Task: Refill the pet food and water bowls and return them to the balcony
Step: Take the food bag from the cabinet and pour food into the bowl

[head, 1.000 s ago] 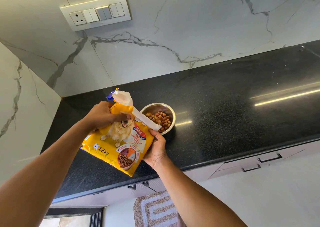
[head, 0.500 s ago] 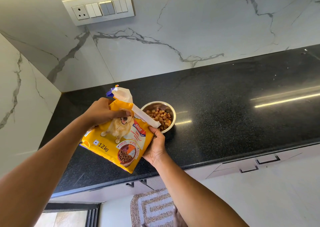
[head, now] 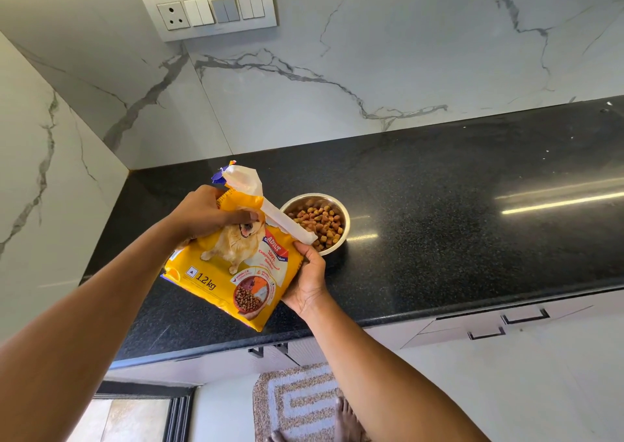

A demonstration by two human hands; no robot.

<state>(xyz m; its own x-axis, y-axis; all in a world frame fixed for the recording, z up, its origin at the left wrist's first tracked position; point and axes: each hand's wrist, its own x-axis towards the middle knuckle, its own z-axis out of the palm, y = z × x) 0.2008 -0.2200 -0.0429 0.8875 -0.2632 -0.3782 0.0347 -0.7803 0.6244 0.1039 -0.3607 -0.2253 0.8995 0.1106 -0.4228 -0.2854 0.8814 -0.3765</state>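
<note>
A yellow pet food bag (head: 233, 266) with a dog picture is held tilted above the black counter (head: 439, 222). My left hand (head: 206, 214) grips its upper part near the torn white opening. My right hand (head: 307, 279) supports the bag's right edge from below. The opening points toward a steel bowl (head: 342, 242) standing on the counter just right of the bag, with brown kibble (head: 320, 220) heaped inside. No water bowl is in view.
White marble walls close the counter's back and left side, with a switch panel (head: 209, 9) above. Drawer handles (head: 523, 318) sit under the counter edge. A striped mat (head: 297, 401) lies on the floor with a bare foot (head: 347, 421) on it.
The bag and both hands stay in nearly the same pose beside the bowl. The view has shifted slightly downward, showing more of the floor mat and a foot.
</note>
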